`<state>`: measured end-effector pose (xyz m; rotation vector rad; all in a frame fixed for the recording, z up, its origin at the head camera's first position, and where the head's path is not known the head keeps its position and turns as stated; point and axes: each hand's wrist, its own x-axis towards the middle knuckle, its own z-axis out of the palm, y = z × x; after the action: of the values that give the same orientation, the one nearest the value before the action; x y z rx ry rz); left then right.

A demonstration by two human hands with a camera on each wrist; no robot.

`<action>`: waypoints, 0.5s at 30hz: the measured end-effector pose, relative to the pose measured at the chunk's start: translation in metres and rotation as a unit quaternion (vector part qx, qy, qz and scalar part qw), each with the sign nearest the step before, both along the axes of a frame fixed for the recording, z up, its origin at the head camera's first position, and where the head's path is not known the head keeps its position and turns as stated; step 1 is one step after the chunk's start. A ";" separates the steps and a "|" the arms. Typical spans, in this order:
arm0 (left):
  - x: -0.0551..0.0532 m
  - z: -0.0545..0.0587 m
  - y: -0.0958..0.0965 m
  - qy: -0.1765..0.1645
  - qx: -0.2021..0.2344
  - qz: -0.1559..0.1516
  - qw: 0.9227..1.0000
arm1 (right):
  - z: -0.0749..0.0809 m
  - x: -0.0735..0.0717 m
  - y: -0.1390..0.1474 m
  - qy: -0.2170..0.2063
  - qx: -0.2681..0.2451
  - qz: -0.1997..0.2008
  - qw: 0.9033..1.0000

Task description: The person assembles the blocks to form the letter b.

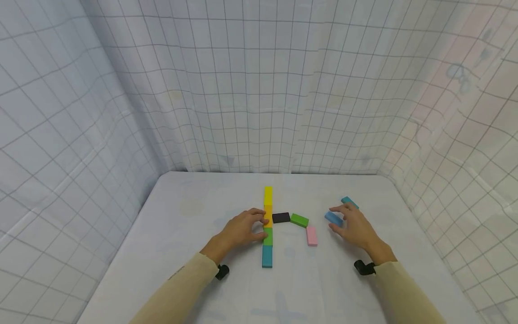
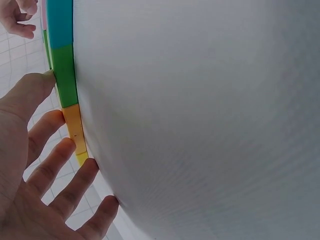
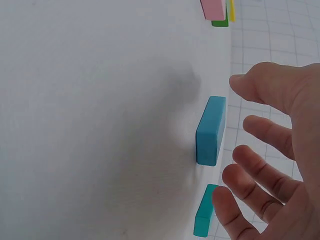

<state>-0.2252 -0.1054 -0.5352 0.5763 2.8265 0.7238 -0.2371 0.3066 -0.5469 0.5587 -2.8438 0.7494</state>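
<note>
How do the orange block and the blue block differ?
The orange block sits in line between the yellow block and green block; the blue block lies slanted outside that row. The left hand touches the orange block; the right hand isn't gripping the blue block. Both are rectangular.

Soft light in head view, greyer wrist views, blurred shadow on desk [image 3: 65, 100] mid-frame in right one, darker upper right in left

On the table [image 1: 190, 198] before me, a column of four blocks [image 1: 270, 229] runs down mid-frame, just right of my left hand [image 1: 239, 228]; a three-block chain [image 1: 299, 220] bends rightward, then down; farther right, two loose blocks [image 1: 333, 219] lie beside my right hand [image 1: 354, 226].
</note>
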 end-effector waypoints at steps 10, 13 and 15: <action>0.000 -0.003 -0.004 0.004 0.005 -0.010 1.000 | -0.007 -0.003 0.004 -0.033 -0.008 -0.023 0.999; -0.001 -0.003 -0.004 0.005 0.005 -0.011 1.000 | -0.008 -0.004 0.003 -0.038 -0.013 -0.025 0.999; -0.002 -0.002 -0.004 0.004 0.005 -0.011 1.000 | -0.009 -0.005 0.003 -0.041 -0.013 -0.027 0.999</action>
<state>-0.2267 -0.1095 -0.5374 0.6124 2.8217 0.7323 -0.2423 0.3092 -0.5554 0.4559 -2.9057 0.8178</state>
